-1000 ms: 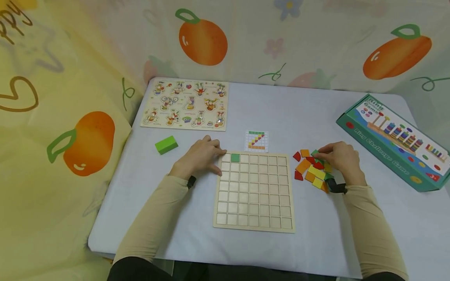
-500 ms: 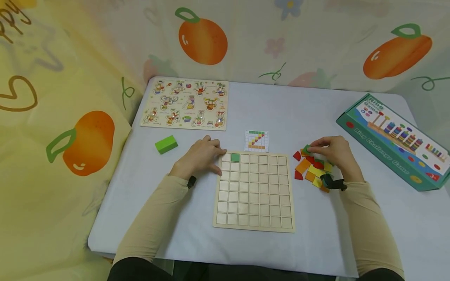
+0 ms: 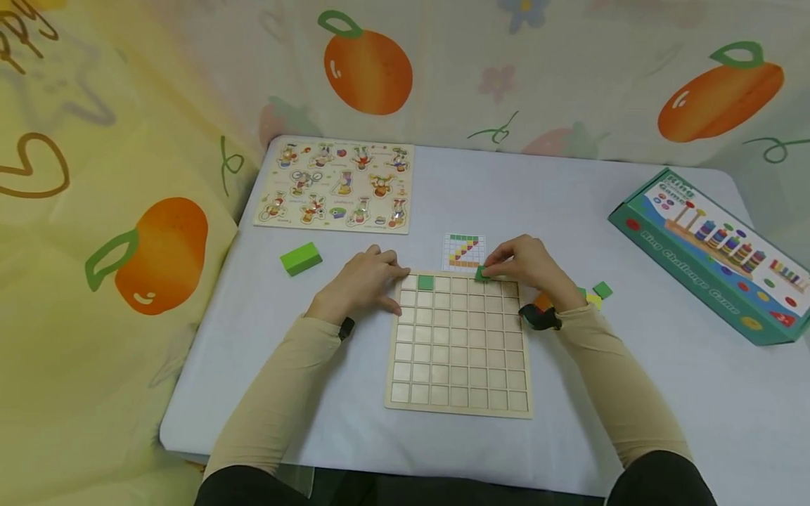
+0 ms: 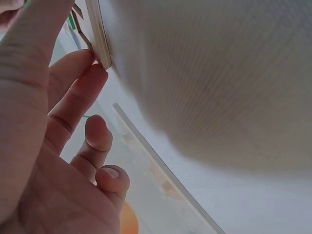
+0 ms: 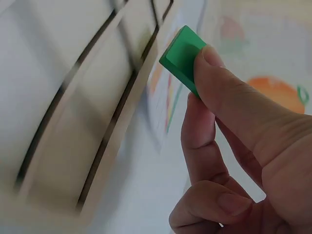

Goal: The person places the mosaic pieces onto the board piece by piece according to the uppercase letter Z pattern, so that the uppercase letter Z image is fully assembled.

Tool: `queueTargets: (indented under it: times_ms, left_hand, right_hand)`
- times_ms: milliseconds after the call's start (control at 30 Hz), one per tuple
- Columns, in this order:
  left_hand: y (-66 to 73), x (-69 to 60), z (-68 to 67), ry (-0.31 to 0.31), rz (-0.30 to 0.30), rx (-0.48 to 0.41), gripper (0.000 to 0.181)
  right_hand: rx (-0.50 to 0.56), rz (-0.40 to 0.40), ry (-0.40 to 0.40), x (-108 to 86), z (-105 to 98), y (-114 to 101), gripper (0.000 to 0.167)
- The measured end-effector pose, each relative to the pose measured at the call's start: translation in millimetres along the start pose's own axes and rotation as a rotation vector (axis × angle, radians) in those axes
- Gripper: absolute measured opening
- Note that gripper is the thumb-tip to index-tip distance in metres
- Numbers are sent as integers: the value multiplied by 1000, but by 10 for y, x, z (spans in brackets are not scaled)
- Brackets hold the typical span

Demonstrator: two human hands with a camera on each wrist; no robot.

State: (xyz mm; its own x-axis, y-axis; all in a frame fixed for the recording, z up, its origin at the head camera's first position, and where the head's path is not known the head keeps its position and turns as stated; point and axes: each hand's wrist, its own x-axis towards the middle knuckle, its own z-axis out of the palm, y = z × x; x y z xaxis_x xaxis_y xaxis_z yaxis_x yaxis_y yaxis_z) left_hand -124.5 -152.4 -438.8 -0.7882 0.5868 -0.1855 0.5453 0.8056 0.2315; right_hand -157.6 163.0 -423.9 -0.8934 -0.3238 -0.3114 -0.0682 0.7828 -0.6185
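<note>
I watch remotely: the right hand [image 3: 528, 263] pinches a green tile [image 5: 183, 54] by one side at the wooden grid board's [image 3: 458, 355] top edge, presumably leaving the rest unobstructed; the left hand's [image 3: 362, 282] relaxed fingers touch the board's upper-left corner, likely steadying it.

From where I stand, the side of the green box [image 3: 709, 270] carries in pale letters the words "Ring Challenge Game", and on its lid there are more green letters, of which I can make out "Game", and near one corner a red patch with what looks like the number 3. On the yellow cloth [image 3: 53, 253] at the left, I read "ppy" in brown handwriting, cut off at its beginning. The puzzle [image 3: 330, 199] bears small words under its figures, but they are too small for me to read.
</note>
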Motion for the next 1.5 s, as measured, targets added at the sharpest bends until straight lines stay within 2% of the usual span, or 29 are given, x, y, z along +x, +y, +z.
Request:
queueTargets:
  times_ms: [133, 333, 567, 900, 1133, 1500]
  left_hand:
    - [0, 2, 6, 3, 3, 2, 80]
    - [-2, 4, 7, -10, -11, -3, 80]
    - [6, -2, -9, -3, -6, -20, 79]
    - [13, -4, -14, 6, -5, -20, 79]
    - [20, 1, -8, 2, -9, -20, 79]
    - [29, -18, -7, -6, -19, -18, 80]
  right_hand:
    - [16, -61, -34, 121, 140, -175, 17]
    - [-18, -143, -79, 263, 330, -347, 16]
    - [-53, -124, -114, 314, 442, -438, 19]
    - [-118, -116, -70, 244, 466, -478, 17]
    - [-137, -100, -10, 143, 365, -427, 18]
    - [-86, 94, 37, -118, -17, 0, 29]
